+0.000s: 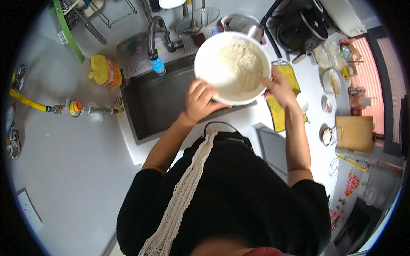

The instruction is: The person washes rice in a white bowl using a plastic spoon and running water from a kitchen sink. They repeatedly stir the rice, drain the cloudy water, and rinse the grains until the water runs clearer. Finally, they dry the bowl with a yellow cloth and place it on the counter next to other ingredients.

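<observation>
A round white bowl [213, 72] is held up over the right end of the dark sink [157, 99]. Pale, crumbly flour-like powder [245, 62] lies in it, heaped toward the far and right sides. My left hand [200, 99] grips the near left rim, fingers over the edge and thumb along the outside. On the right side, my right hand [280, 88] holds the rim, its fingertips reaching over the inner wall near the powder. The underside of the bowl is hidden.
A faucet with a blue nozzle [158, 65] arches over the sink. Left of it stands a yellow bottle [105, 72]. A yellow cloth [278, 110] and a small white bowl [302, 102] lie on the right counter. Farther right are a black pot [301, 32] and a wooden cutting board [355, 133].
</observation>
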`<state>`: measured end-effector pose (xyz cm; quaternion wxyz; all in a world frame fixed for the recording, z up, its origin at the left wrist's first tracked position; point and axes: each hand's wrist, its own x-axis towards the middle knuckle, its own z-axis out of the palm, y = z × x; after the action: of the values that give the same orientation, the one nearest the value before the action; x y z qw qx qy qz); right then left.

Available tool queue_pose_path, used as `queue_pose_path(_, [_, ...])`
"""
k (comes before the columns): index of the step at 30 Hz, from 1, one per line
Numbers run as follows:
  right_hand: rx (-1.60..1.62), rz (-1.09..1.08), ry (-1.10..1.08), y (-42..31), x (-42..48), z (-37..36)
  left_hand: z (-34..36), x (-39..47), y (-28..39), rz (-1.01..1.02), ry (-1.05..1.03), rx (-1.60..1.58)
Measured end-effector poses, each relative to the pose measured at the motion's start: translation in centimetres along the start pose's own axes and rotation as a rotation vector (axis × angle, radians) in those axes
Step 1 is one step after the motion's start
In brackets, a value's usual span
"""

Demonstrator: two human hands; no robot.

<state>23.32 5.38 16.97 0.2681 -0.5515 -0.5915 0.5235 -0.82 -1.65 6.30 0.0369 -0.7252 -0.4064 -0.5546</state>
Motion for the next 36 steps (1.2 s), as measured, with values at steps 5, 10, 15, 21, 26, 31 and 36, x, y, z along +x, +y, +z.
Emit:
queue_pose_path(5, [0.027,-0.034,-0.010,2.0,4.1,-2.0,2.6,1.8,-1.3,-0.051,-0.086,0.034])
queue_pose_path(10, [0.201,0.026,0.005,3.0,2.9,-3.0,1.6,1.3,1.1,-0.269,-0.024,-0.351])
queue_pose_path(15, [0.316,0.030,-0.016,4.4,3.2,-1.9,2.6,1.7,0.5,-1.296,-0.087,-1.634])
queue_pose_path(21, [0.026,-0.008,-0.144,1.7,4.2,-6.4,2.3,3.3,1.6,-1.336,-0.031,-1.397])
queue_pose_path(26, [-1.420,-0.980,-0.199,-4.6,10.2,-9.0,2.4,3.7,2.1,-1.356,-0.058,-1.355])
queue_pose_path(31, [-1.906,-1.129,-0.343,-6.5,12.6,-7.3,2.1,3.2,2.1,-1.359,-0.047,-1.353])
queue_pose_path(36, [-1.868,-0.973,-0.402,-4.4,10.9,-8.0,1.9,2.6,2.1,-1.390,0.070,-1.427])
